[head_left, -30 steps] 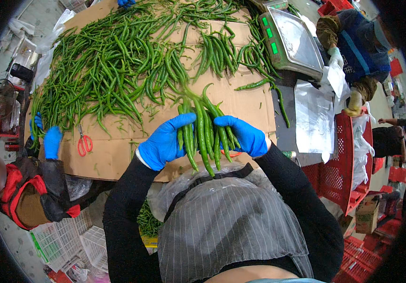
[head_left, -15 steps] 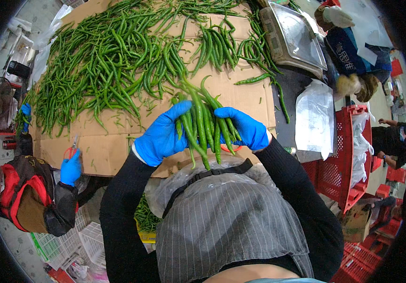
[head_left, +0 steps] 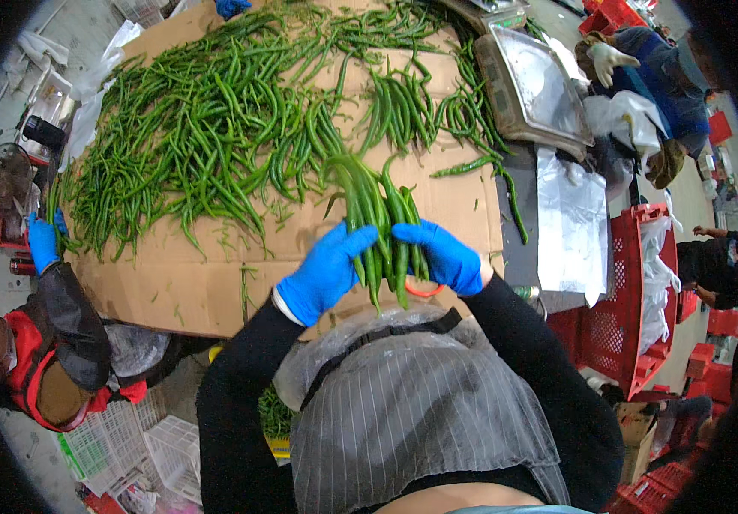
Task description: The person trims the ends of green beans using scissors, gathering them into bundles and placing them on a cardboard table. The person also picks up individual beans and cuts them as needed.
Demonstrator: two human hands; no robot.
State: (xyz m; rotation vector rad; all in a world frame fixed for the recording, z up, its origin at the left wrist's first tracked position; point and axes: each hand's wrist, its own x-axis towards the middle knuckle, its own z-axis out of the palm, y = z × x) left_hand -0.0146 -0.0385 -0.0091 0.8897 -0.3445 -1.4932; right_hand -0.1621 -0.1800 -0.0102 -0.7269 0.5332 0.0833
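Note:
My left hand [head_left: 324, 272] and my right hand [head_left: 446, 257], both in blue gloves, are closed round a bunch of long green chilli peppers [head_left: 373, 210] from either side. The bunch is held over the near part of the cardboard, in front of my apron, its tips pointing towards me. Its upper ends are slightly blurred. Below my right hand an orange-red loop [head_left: 426, 289], like a scissors handle, partly shows. Beyond my hands a large heap of green chilli peppers [head_left: 206, 128] covers the cardboard sheet [head_left: 163, 287]. A smaller cluster [head_left: 399, 107] lies apart at its right.
A weighing scale with a clear tray [head_left: 542, 81] stands at the back right, with plastic bags [head_left: 570, 223] nearer. Red crates [head_left: 622, 291] stand right of the table. At the left, a co-worker's blue-gloved hand [head_left: 43, 240] touches the heap's edge; another co-worker stands at the far right.
My left hand has shifted right, closer to my right hand, and the bunch is gathered more tightly. The left co-worker's hand has moved from scissors at the table edge to the heap.

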